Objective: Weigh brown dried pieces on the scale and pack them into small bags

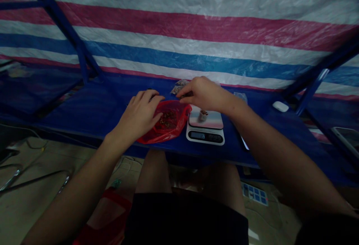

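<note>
My left hand (141,111) is at the left rim of a red plastic bag (176,134), its fingers apart and curved over the edge. Small brass-coloured pieces (168,119) lie inside this bag. Above the bag's right side, my right hand (200,92) is bent down with thumb and fingertips close together; something dark shows between them, too small to make out. Just beyond those fingertips are small clear bags of little parts (177,89). Below my right wrist stands a white digital scale (205,135), with a small white cup (203,115) of brownish pieces on its plate.
The blue tabletop (112,91) has slanted blue frame bars on both sides and a striped tarp (179,31) behind. On the right lie a white case (280,106) and a phone, partly under my forearm. A power strip (254,193) is on the floor.
</note>
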`<state>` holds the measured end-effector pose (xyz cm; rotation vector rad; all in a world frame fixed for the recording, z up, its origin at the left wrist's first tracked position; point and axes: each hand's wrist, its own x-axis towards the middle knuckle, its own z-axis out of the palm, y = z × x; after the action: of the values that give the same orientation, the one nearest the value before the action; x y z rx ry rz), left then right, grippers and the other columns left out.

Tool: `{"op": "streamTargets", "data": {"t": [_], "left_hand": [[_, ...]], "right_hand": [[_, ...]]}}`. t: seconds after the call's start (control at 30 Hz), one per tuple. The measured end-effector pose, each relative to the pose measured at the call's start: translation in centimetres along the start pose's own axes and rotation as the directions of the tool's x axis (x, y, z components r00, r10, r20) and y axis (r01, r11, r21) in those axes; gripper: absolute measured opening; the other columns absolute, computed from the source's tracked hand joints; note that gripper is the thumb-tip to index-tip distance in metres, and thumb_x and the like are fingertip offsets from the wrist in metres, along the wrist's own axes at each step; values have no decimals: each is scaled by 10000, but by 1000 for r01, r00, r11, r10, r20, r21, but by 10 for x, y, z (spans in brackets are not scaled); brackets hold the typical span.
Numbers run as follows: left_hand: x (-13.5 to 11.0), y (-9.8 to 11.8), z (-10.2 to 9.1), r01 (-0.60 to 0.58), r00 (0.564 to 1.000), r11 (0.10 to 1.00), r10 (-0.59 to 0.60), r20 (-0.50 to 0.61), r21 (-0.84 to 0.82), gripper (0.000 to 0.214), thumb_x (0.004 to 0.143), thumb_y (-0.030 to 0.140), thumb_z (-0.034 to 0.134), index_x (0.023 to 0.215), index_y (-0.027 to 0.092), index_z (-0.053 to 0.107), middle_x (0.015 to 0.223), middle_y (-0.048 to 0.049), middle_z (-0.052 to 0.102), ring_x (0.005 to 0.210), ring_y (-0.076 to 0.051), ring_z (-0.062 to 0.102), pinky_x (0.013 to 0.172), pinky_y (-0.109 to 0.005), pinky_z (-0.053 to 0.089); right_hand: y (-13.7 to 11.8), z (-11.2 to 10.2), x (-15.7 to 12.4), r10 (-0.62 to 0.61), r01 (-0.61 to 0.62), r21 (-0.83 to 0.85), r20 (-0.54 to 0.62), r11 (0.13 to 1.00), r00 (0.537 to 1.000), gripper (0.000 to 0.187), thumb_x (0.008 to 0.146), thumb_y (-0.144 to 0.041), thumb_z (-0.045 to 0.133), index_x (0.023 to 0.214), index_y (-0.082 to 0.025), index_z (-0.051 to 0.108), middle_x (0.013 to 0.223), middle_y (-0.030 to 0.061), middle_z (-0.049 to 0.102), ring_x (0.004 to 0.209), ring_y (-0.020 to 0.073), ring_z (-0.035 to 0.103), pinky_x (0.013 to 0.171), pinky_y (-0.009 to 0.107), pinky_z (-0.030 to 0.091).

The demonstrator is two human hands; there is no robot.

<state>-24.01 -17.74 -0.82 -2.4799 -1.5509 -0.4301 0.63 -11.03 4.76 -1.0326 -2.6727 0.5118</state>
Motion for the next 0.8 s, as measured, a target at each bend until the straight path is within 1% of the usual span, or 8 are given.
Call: {"op": "streamTargets", "data": {"t": [0.1, 0.17, 0.23, 0.3, 0.4, 0.57, 0.7, 0.8], "left_hand": [[-1, 6, -4, -107, 994, 993, 106, -19, -52, 338, 1007, 231, 597, 1323, 170, 702, 1398, -161, 658, 1323, -346, 594, 1132, -522, 521], [0, 8, -4, -155, 986, 981, 162, 48, -115, 287, 1031, 225, 553, 1233, 167, 747, 1273, -138, 720, 1215, -307, 662, 1085, -479, 553], [2, 9, -1, -153, 969, 974, 181, 166, -166, 286, 1035, 211, 531, 1175, 160, 775, 1197, -120, 757, 1116, -279, 712, 1024, -439, 580], [5, 9, 5, -112, 947, 977, 160, 280, -179, 304, 1023, 181, 521, 1165, 153, 789, 1204, -118, 770, 1083, -271, 735, 987, -420, 590], [10, 7, 12, -69, 922, 984, 126, 366, -165, 333, 1004, 158, 515, 1192, 157, 790, 1256, -126, 767, 1121, -274, 740, 994, -412, 584], [17, 7, 17, -50, 894, 991, 101, 436, -127, 354, 990, 163, 508, 1210, 189, 785, 1272, -115, 773, 1120, -249, 747, 990, -365, 574], [21, 7, 18, -31, 885, 996, 64, 461, -78, 327, 963, 159, 516, 1121, 198, 799, 1233, -107, 780, 1062, -253, 754, 934, -356, 580], [25, 5, 20, -41, 881, 997, 68, 467, -67, 308, 969, 161, 508, 1063, 190, 800, 1197, -115, 782, 1045, -267, 755, 912, -366, 578]], "right_hand": [[11, -18, -21, 38, -36, -37, 44, 999, 998, 240, 957, -251, 674, 1077, -235, 882, 1003, 44, 860, 846, 218, 723, 788, 326, 496], [19, -24, -33, 69, -63, -66, 107, 996, 992, 239, 947, -248, 669, 1040, -236, 889, 978, 48, 863, 809, 217, 731, 759, 328, 507], [25, -27, -42, 105, -91, -90, 164, 992, 981, 242, 935, -223, 666, 1023, -228, 891, 984, 52, 866, 799, 213, 744, 756, 327, 519], [30, -27, -47, 139, -119, -107, 200, 987, 970, 247, 930, -200, 664, 1026, -225, 891, 1003, 53, 867, 815, 210, 759, 772, 324, 532], [33, -25, -48, 161, -138, -117, 228, 984, 960, 250, 931, -197, 667, 1038, -218, 891, 1040, 63, 865, 857, 214, 776, 798, 322, 544], [35, -21, -45, 136, -108, -121, 256, 987, 957, 235, 930, -210, 682, 1024, -202, 896, 1027, 88, 861, 847, 220, 774, 810, 330, 542], [40, -17, -43, 102, -74, -116, 259, 991, 961, 256, 921, -167, 659, 1022, -211, 891, 1022, 74, 861, 847, 206, 771, 807, 325, 532], [40, -16, -43, 88, -66, -90, 270, 994, 959, 258, 910, -147, 652, 1011, -209, 882, 1024, 63, 863, 846, 201, 772, 794, 320, 530]]}}
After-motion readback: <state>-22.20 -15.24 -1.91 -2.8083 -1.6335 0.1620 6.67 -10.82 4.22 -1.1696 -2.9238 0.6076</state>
